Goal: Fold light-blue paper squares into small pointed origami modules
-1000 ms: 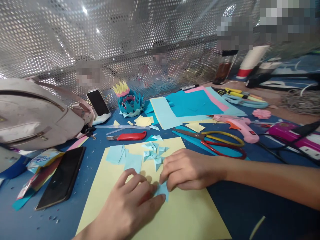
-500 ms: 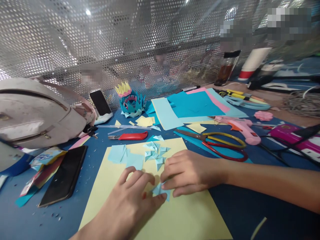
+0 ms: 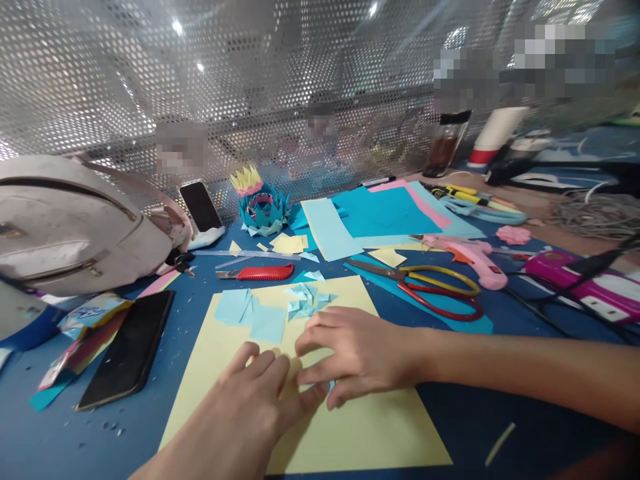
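A blue surface (image 3: 385,407) carries everything, with a perforated metal screen (image 3: 280,80) along its far edge. At its left edge leans a pale backpack (image 3: 75,227). A large yellow sheet (image 3: 375,433) lies toward the middle of the near edge; over it work both hands. The left hand (image 3: 295,380) is half curled, its thumb tip touching a small light-blue paper piece (image 3: 331,385); whether it pinches the piece cannot be told. The right hand (image 3: 313,373) is partly open, fingers bent and spaced, fingertips down around that same piece, which they mostly hide.

Bright blue paper (image 3: 385,210) lies with pink and pale sheets near the far edge. Open scissors (image 3: 425,277) rest just beyond the yellow sheet's far right corner, a pink glue gun (image 3: 480,259) near them. A black phone (image 3: 127,350) lies left of the sheet. A blue paper crown-like form (image 3: 264,212) stands near the far edge, a red cutter (image 3: 263,272) nearer. Light-blue squares (image 3: 240,308) and small folded pieces (image 3: 306,300) lie at the yellow sheet's far edge.
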Demonstrator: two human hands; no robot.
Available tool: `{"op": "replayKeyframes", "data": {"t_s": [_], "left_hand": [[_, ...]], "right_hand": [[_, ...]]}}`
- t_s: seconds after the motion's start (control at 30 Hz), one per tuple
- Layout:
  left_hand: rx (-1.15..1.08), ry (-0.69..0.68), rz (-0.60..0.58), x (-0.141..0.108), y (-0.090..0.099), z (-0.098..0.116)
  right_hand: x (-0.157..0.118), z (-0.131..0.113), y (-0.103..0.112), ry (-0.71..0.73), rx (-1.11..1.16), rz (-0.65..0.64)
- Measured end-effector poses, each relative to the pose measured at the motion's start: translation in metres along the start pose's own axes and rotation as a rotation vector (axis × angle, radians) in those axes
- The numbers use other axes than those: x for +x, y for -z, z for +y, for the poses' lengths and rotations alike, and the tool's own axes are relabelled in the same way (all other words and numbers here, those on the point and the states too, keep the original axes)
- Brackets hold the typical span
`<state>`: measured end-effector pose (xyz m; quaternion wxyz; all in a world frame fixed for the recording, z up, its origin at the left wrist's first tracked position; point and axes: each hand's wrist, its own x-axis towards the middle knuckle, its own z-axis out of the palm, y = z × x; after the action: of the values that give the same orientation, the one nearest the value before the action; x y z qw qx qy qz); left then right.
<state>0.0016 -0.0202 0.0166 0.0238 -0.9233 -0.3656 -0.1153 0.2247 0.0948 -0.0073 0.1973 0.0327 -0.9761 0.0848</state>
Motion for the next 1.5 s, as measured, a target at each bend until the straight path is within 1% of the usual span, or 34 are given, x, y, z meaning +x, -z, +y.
{"op": "replayKeyframes", "data": {"t_s": [0.13, 0.23, 0.3, 0.37, 0.5, 0.57, 0.63, 0.7, 0.77, 0.8, 0.83, 0.9, 1.0, 1.1, 1.17, 1.23, 1.4, 1.43, 1.5], "left_hand": [[-0.013, 0.004, -0.027, 0.001, 0.003, -0.001], [0.023, 0.007, -0.104, 0.001, 0.004, 0.000], [0.044, 0.010, -0.130, 0.000, 0.004, 0.000], [0.053, 0.002, -0.121, -0.001, 0.004, 0.001], [0.050, 0.001, -0.111, -0.001, 0.007, 0.003], [0.026, 0.017, -0.116, 0.001, 0.009, 0.005], [-0.026, 0.041, -0.081, 0.004, 0.009, 0.006], [-0.108, 0.050, 0.011, 0.008, 0.007, 0.007], [-0.205, 0.040, 0.121, 0.011, 0.000, 0.006], [-0.250, 0.041, 0.158, 0.012, -0.004, 0.005], [-0.290, 0.047, 0.173, 0.013, -0.008, 0.004], [-0.353, 0.089, 0.168, 0.013, -0.015, 0.001], [-0.430, 0.177, 0.154, 0.013, -0.021, -0.001], [-0.467, 0.260, 0.180, 0.014, -0.023, 0.000], [-0.480, 0.321, 0.193, 0.015, -0.024, 0.002], [-0.492, 0.384, 0.199, 0.017, -0.025, 0.004], [-0.535, 0.470, 0.216, 0.023, -0.021, 0.006], [-0.550, 0.477, 0.229, 0.023, -0.020, 0.006], [-0.577, 0.488, 0.253, 0.023, -0.018, 0.005]], "right_hand": [[0.001, -0.004, -0.002, -0.022, -0.047, -0.039], [-0.003, -0.002, 0.001, -0.012, -0.071, -0.005], [-0.006, 0.002, 0.006, 0.017, -0.069, 0.036], [-0.010, 0.007, 0.015, 0.055, -0.047, 0.058], [-0.014, 0.018, 0.034, 0.070, 0.026, 0.027], [-0.015, 0.021, 0.038, 0.056, 0.042, 0.027], [-0.016, 0.023, 0.038, 0.046, 0.034, 0.055], [-0.017, 0.022, 0.035, 0.039, 0.023, 0.118], [-0.016, 0.020, 0.031, 0.024, 0.025, 0.191], [-0.016, 0.019, 0.028, 0.019, 0.030, 0.216], [-0.015, 0.018, 0.026, 0.016, 0.038, 0.221], [-0.012, 0.017, 0.022, 0.004, 0.050, 0.181], [-0.010, 0.016, 0.014, -0.040, 0.032, 0.060], [-0.009, 0.014, 0.008, -0.070, 0.014, 0.010], [-0.009, 0.010, 0.006, -0.087, 0.043, 0.026], [-0.008, 0.005, 0.006, -0.143, 0.130, 0.060], [-0.007, -0.007, 0.008, -0.452, 0.430, 0.123], [-0.007, -0.009, 0.009, -0.484, 0.457, 0.125], [-0.007, -0.009, 0.009, -0.476, 0.468, 0.116]]}}
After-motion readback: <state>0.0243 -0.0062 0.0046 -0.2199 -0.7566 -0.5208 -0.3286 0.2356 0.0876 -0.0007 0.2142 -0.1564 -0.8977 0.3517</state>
